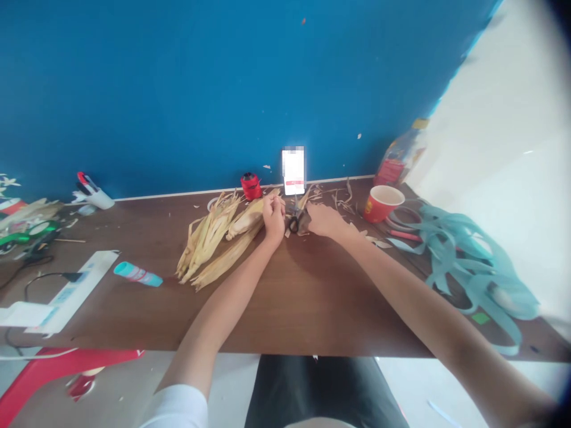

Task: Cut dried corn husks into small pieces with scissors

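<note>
My left hand point(274, 217) is closed, fingers curled, at the right end of a pile of dried corn husks point(209, 235). Whatever its fingers hold, if anything, is hidden. A pale bundle of husk point(245, 223) lies just left of that hand. My right hand point(325, 219) is closed around one handle of black-handled scissors point(293, 224), with the blades pointing away from me between both hands. Small husk scraps point(343, 199) are scattered beyond and to the right of my right hand.
Against the blue wall stand a lit phone point(294, 169) and a red spool point(251, 186). To the right are a red paper cup point(382, 204), a bottle point(397, 157) and tangled teal ribbon point(473, 249). Leftward lie a blue tube point(138, 274), a power strip point(75, 291) and a pen cup point(102, 199).
</note>
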Available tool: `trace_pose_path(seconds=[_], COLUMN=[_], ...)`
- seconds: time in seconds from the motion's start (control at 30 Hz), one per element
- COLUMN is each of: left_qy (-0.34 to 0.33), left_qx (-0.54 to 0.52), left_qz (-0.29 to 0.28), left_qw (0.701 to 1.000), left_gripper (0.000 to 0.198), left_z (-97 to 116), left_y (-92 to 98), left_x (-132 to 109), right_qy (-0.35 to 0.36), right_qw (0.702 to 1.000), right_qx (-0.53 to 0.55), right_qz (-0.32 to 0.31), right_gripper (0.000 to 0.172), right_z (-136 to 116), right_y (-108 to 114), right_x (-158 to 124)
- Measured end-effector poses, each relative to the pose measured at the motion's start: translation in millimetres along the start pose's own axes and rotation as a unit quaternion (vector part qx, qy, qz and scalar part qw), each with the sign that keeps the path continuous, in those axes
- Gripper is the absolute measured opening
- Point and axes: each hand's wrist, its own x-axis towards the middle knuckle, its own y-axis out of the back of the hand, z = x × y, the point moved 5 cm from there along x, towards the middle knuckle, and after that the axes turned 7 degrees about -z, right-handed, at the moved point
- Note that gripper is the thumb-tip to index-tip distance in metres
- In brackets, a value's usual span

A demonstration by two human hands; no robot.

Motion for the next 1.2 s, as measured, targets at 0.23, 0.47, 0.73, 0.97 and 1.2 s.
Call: trace_pose_path(seconds=[0.23,0.47,0.73,0.97,1.2], left_qy=[0.042,0.065,0.122,0.086,0.080], left_qx=[-0.005,-0.018,-0.097,-0.094,-0.036], left_qz=[-0.079,-0.139,-0.193,-0.142,-0.093], left_qw=[0.996,0.988,0.969,0.982,0.992], left_gripper=[0.031,0.028,0.031,0.039,0.033], left_z=[-9,-6,-12,-7,-9], left_y=[-6.4,-11.8,-18.2,-13.6,-7.9], left_x=[4,4,-2,1,1], right_qy=[-0.005,0.064,0.142,0.116,0.133], right_qw=[0.995,0.836,0.753,0.751,0.793], right_qx=[-0.012,0.544,0.641,0.646,0.581], right_qz=[0.098,0.007,-0.041,0.074,0.125], right_gripper=[0.012,0.031,0.042,0.045,0.043], right_z=[-7,2,-6,-6,-14], right_y=[8,-16,-26,-29,-41], right_x=[-5,14,16,15,12])
